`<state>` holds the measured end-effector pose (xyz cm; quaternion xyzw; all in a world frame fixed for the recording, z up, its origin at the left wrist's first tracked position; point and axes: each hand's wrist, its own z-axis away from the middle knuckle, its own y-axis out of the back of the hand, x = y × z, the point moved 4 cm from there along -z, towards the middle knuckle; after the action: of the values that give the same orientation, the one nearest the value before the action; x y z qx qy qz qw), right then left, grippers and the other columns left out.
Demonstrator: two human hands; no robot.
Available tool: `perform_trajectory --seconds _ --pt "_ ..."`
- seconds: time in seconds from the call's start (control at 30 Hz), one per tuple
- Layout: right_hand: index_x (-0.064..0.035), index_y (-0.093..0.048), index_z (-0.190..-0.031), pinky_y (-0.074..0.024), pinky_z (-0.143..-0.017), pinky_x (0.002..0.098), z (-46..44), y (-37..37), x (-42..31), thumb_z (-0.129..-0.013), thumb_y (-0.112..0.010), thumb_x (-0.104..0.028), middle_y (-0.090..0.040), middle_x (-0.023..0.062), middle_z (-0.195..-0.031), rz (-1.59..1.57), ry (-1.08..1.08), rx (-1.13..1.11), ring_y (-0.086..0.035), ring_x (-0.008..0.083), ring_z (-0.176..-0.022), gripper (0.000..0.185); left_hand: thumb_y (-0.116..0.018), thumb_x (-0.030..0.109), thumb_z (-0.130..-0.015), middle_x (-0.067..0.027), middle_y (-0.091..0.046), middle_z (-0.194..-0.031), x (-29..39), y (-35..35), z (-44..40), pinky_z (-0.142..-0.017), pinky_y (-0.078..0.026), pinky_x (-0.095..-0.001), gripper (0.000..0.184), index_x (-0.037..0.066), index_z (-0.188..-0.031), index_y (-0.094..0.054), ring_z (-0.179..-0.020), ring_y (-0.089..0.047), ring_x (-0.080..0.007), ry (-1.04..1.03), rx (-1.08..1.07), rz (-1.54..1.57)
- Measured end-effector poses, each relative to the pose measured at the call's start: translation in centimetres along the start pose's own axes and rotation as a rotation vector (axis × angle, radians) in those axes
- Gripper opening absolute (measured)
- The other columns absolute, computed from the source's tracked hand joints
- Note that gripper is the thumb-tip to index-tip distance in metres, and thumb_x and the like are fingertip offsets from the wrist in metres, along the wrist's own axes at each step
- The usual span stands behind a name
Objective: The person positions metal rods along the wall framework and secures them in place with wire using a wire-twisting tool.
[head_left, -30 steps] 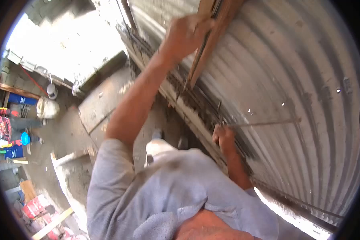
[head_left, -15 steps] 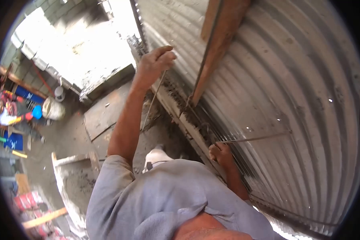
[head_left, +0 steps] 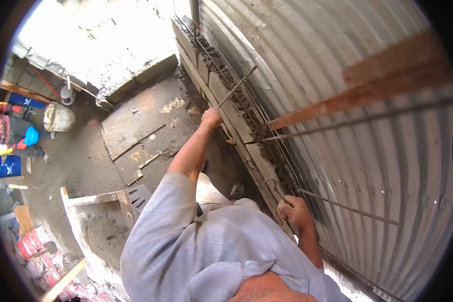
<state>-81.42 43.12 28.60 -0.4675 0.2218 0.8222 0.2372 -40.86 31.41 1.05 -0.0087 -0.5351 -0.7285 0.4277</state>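
My left hand is closed around the end of a thin metal rod, which slants up and to the right across the block wall. My right hand makes a fist lower down, beside the wall's top. From that fist sticks a short metal bar with a bent, hooked end, lying near the wall's edge. Close by, a straight rod juts out over the corrugated metal sheet.
A wooden board and another long rod cross the sheet. To the left are a mortar trough, a pale bucket, paper sacks and a co-worker in gloves with a blue bowl.
My left hand has come down and nearer, and its rod has swung from hanging down to pointing up and right. My right hand has moved down and right; the hooked bar now shows.
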Motion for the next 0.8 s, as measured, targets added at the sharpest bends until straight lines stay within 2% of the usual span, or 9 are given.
perform_trajectory --seconds 0.13,0.17,0.2,0.23,0.3,0.47,0.63,0.73,0.8 --pt "-0.0020 -0.062 -0.076 -0.0437 -0.055 0.0270 -2.8 -3.5 -1.9 -0.092 -0.068 -0.035 -0.057 0.0021 -0.063 0.080 -0.231 0.157 -0.054 0.0112 -0.057 0.037 -0.063 0.015 -0.084 -0.0195 -0.066 -0.120 -0.1 -1.8 -5.1 -0.092 -0.054 -0.0495 0.034 0.004 -0.117 -0.060 -0.114 -0.064 -0.0336 -0.024 -0.022 0.007" --pt "-0.0017 -0.062 -0.076 -0.0436 -0.055 0.0273 -3.3 -4.0 -2.0 -0.091 -0.068 -0.034 -0.057 0.0017 -0.063 0.142 -0.299 0.199 -0.054 0.0113 -0.058 0.036 -0.060 0.020 -0.088 -0.0207 -0.062 -0.127 -0.5 -3.6 -7.0 -0.093 -0.052 -0.0503 0.038 0.002 -0.122 -0.056 -0.119 -0.060 -0.0349 -0.118 -0.121 0.013" --pt "-0.0036 -0.064 -0.080 -0.0434 -0.059 0.0296 -4.0 -4.9 -3.3 -0.090 -0.068 -0.029 -0.059 0.0033 -0.065 0.116 -0.370 0.197 -0.054 0.0106 -0.063 0.027 -0.059 0.028 -0.092 -0.0218 -0.065 -0.121 -3.4 -10.0 -12.0 -0.093 -0.052 -0.0493 0.041 0.000 -0.122 -0.054 -0.115 -0.062 -0.0383 -0.302 0.057 -0.023" --pt "-0.0036 -0.064 -0.080 -0.0434 -0.059 0.0296 -4.6 -5.4 -3.4 -0.090 -0.068 -0.029 -0.059 0.0033 -0.065 0.103 -0.408 0.245 -0.054 0.0106 -0.063 0.027 -0.058 0.034 -0.095 -0.0250 -0.068 -0.110 -2.7 -8.0 -11.0 -0.090 -0.051 -0.0501 0.045 -0.003 -0.119 -0.053 -0.108 -0.063 -0.0430 -0.310 0.053 0.129" --pt "-0.0022 -0.063 -0.082 -0.0442 -0.060 0.0318 -5.5 -6.7 -3.3 -0.090 -0.068 -0.029 -0.059 0.0051 -0.067 0.119 -0.397 0.291 -0.054 0.0128 -0.063 0.028 -0.052 0.033 -0.098 -0.0324 -0.065 -0.103 -3.0 -7.1 -11.4 -0.084 -0.047 -0.0554 0.039 -0.002 -0.114 -0.052 -0.101 -0.061 -0.0475 -0.424 -0.103 0.192" --pt "0.0033 -0.061 -0.088 -0.0448 -0.061 0.0369 -6.2 -7.6 -4.3 -0.090 -0.070 -0.039 -0.052 0.0146 -0.067 0.219 -0.314 0.380 -0.047 0.0166 -0.064 0.043 -0.051 0.032 -0.100 -0.0313 -0.065 -0.097 -3.3 -2.4 -5.3 -0.081 -0.047 -0.0557 0.033 0.001 -0.113 -0.050 -0.098 -0.061 -0.0495 -0.464 -0.169 0.275" --pt "0.0033 -0.061 -0.087 -0.0433 -0.060 0.0376 -7.5 -8.3 -5.9 -0.089 -0.071 -0.042 -0.052 0.0141 -0.066 0.054 -0.341 0.375 -0.044 0.0186 -0.063 0.047 -0.051 0.029 -0.100 -0.0305 -0.065 -0.095 -6.2 0.7 -2.1 -0.079 -0.046 -0.0566 0.029 0.003 -0.111 -0.049 -0.096 -0.060 -0.0506 -0.435 -0.171 0.247" --pt "0.0022 -0.062 -0.086 -0.0431 -0.060 0.0373 -8.5 -8.7 -6.4 -0.089 -0.071 -0.043 -0.054 0.0127 -0.066 0.161 -0.299 0.290 -0.045 0.0186 -0.062 0.047 -0.050 0.028 -0.100 -0.0306 -0.065 -0.094 -8.4 3.1 -1.2 -0.079 -0.047 -0.0563 0.028 0.003 -0.113 -0.050 -0.096 -0.061 -0.0498 -0.311 -0.084 0.253" --pt "-0.0016 -0.063 -0.079 -0.0411 -0.054 0.0280 -9.1 -9.1 -6.9 -0.089 -0.071 -0.031 -0.055 -0.0002 -0.061 0.213 -0.224 0.272 -0.049 0.0087 -0.058 0.032 -0.050 0.026 -0.100 -0.0298 -0.066 -0.095 -9.8 4.4 -1.7 -0.078 -0.047 -0.0557 0.028 0.002 -0.116 -0.049 -0.096 -0.063 -0.0484 -0.361 0.016 0.277"
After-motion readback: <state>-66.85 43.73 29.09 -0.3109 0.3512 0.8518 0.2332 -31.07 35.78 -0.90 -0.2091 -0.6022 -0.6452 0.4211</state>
